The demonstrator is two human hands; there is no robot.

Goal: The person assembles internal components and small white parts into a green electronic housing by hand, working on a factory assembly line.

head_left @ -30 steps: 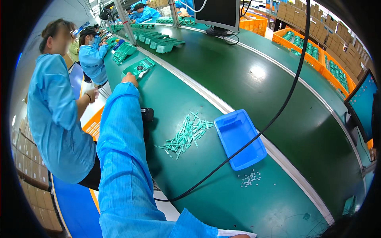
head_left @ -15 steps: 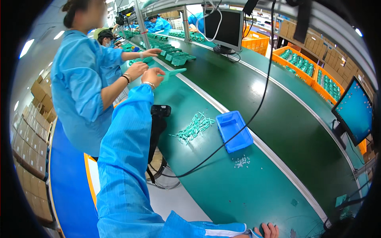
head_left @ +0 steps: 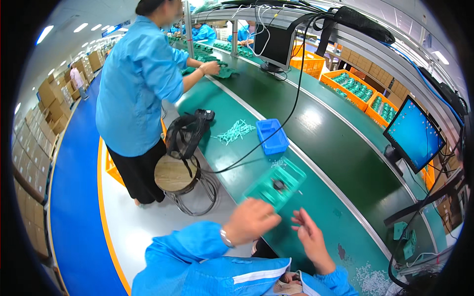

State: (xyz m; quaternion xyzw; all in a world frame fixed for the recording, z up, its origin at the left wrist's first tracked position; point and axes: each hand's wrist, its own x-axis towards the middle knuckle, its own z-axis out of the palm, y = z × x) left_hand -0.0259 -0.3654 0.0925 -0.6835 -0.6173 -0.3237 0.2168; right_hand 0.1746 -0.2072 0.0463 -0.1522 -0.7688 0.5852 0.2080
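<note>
A translucent green moulded plastic part with openings and a dark piece in its middle extends over the bench. My left hand is closed at its near end; the hand and that end are slightly blurred. To the right, my right hand is raised with fingers apart, holding nothing and not touching the part. Beyond the part stands a blue plastic bin. Left of the bin lies a pile of thin green plastic pieces. Small clear bits show at the part's far edge.
A co-worker in blue stands at far left, hands at green parts on the line. A black bag sits by a round stool. A black cable crosses the bench. A monitor and orange crates stand right.
My left hand has come back from beside the co-worker's hands, bringing the green part in front of me. My right hand has lifted off the bench. The view has shifted.
</note>
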